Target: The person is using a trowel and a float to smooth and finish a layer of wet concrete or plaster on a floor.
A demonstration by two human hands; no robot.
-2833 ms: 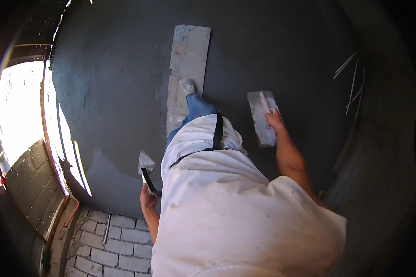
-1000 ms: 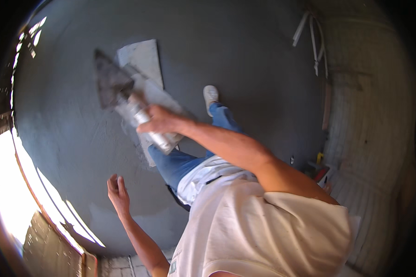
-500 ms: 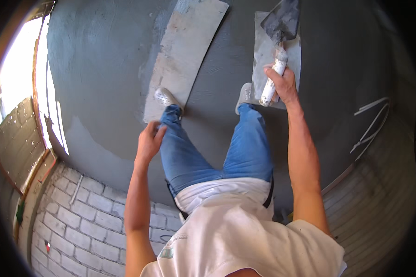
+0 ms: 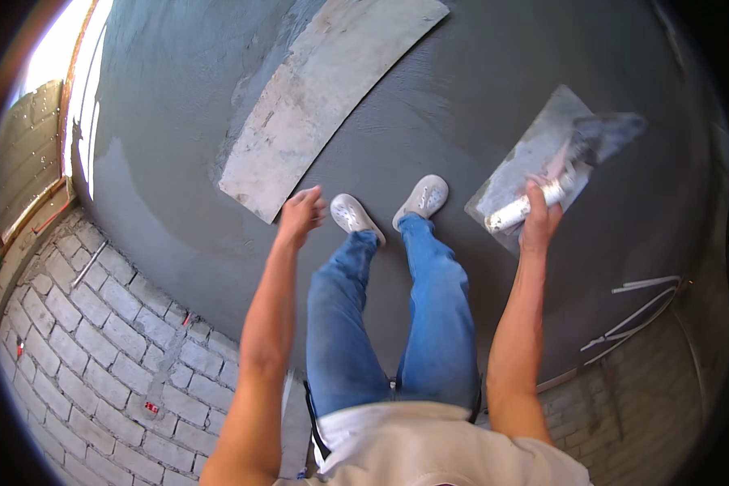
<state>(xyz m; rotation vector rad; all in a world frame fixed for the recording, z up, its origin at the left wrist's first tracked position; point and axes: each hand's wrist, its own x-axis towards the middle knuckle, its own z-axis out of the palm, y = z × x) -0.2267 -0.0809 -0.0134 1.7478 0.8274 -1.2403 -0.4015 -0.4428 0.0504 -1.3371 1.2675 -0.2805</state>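
Observation:
My right hand (image 4: 542,219) is closed round the thick white handle of a pointing trowel (image 4: 607,136), whose grey blade is smeared by motion. Beneath that handle, gripped together with it, is a flat rectangular plastering trowel (image 4: 506,180) of pale metal; how the fingers hold it is hidden. My left hand (image 4: 303,212) hangs near the close end of a long pale board (image 4: 316,97), its fingers curled and nothing visible in them. Smooth grey cement (image 4: 429,105) lies under the board. My feet, in light clogs (image 4: 426,199), stand on the cement beside the board.
Bare block masonry (image 4: 97,324) borders the cement at the lower left. White looped cable or thin tubing (image 4: 636,320) lies at the right edge. A patched panel (image 4: 31,162) and a bright opening are at the far left.
My feet have come together, the left one now off the board. The right hand has swung the two trowels right and nearer, turning them clockwise. My left hand has moved slightly right.

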